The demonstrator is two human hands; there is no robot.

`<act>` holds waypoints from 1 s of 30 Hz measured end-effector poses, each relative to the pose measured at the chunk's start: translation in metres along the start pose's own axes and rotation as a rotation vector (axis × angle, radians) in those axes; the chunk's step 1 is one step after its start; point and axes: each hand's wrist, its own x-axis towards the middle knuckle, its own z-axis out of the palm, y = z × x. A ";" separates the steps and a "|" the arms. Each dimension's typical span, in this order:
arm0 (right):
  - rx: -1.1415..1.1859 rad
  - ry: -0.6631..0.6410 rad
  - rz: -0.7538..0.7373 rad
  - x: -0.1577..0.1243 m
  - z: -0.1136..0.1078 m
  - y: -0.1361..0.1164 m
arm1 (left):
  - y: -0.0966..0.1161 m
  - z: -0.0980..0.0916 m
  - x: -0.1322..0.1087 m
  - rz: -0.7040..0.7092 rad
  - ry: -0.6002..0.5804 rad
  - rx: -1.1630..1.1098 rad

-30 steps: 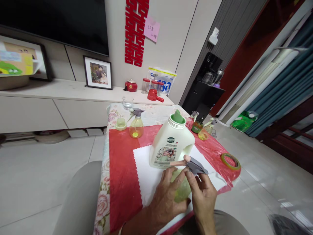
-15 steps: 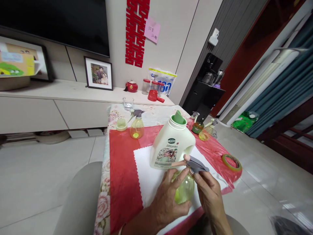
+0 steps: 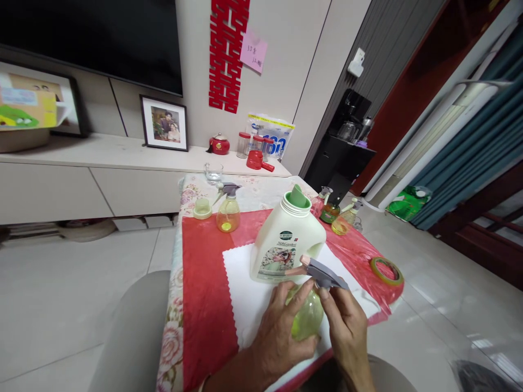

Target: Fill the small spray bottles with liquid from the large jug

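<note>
My left hand (image 3: pixel 280 337) wraps around a small clear yellow-green spray bottle (image 3: pixel 306 316) standing on a white cloth (image 3: pixel 245 288). My right hand (image 3: pixel 347 332) pinches the bottle's grey trigger head (image 3: pixel 322 274) at the neck; its pink nozzle points left. Just behind stands a large cream detergent jug (image 3: pixel 288 237) with an open mouth and a green spout.
On the red table cover (image 3: pixel 204 261) stand an orange spray bottle (image 3: pixel 227 209), a pale green cap (image 3: pixel 201 208), a glass (image 3: pixel 213 172), more small spray bottles (image 3: pixel 335 209) at the far right and a tape roll (image 3: pixel 386 270). A low cabinet (image 3: pixel 81 163) runs behind.
The grey trigger head has turned a little on the bottle's neck under my right fingers, and the bottle stands a bit more upright. My left hand keeps its hold.
</note>
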 end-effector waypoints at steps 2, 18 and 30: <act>-0.057 -0.004 -0.039 0.001 -0.002 0.001 | 0.000 0.000 0.000 0.001 0.009 0.010; 0.454 0.091 0.326 -0.005 0.007 0.018 | 0.007 -0.003 0.003 0.140 0.089 -0.004; 0.453 0.195 0.372 -0.007 0.024 -0.001 | 0.005 0.001 0.000 0.082 0.057 -0.006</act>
